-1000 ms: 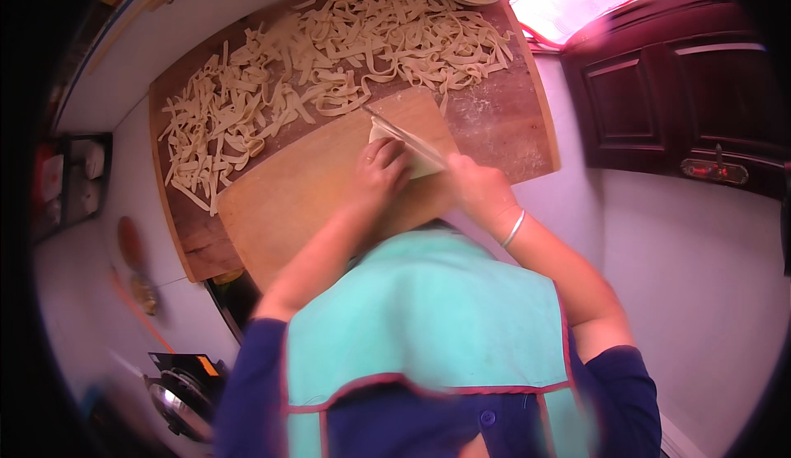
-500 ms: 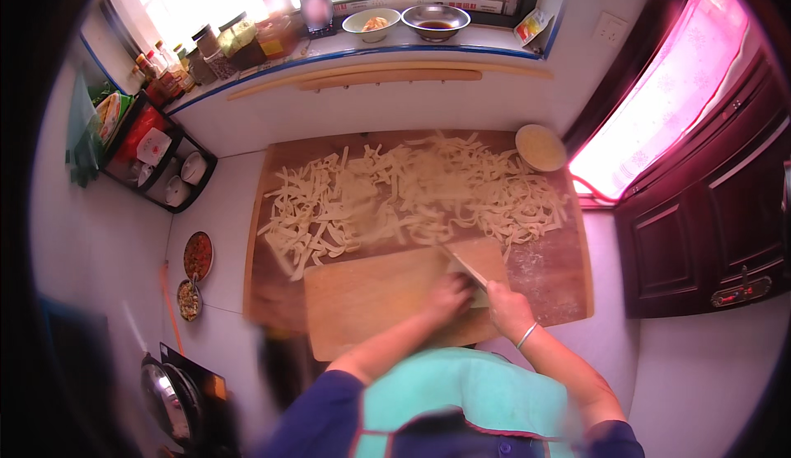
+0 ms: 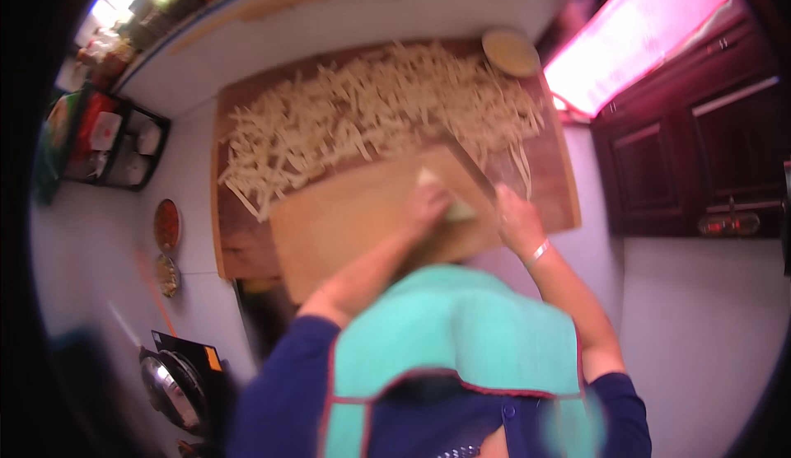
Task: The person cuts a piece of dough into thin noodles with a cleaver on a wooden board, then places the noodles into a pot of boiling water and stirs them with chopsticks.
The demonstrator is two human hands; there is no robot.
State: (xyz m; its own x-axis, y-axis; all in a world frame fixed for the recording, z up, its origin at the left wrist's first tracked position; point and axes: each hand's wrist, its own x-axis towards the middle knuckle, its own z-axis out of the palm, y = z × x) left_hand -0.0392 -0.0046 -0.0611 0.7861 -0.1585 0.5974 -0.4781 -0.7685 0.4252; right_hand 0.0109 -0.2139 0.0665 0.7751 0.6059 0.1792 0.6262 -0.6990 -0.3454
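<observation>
My right hand (image 3: 521, 224) is closed round the handle of a kitchen knife (image 3: 471, 166). Its long blade points up and left across the right end of a wooden cutting board (image 3: 338, 211). On that board my left hand (image 3: 430, 204) rests on a pale piece of dough (image 3: 461, 211), which shows at the hand's right side and beyond the fingertips. The left fingers are blurred but look bent onto it. Behind the board, a wide spread of cut noodles (image 3: 321, 120) covers much of the large wooden work board (image 3: 554, 198).
A round bowl of pale flour or meal (image 3: 511, 53) sits at the far right corner. Two small dishes of food (image 3: 167, 226) stand left of the table, near a black rack (image 3: 128, 141). Jars line the far-left sill; a dark panelled door (image 3: 671, 161) is at the right.
The whole view has shifted, so the table sits higher and further left. The knife has come away from my left hand toward the board's right edge. Dough remains under my left hand.
</observation>
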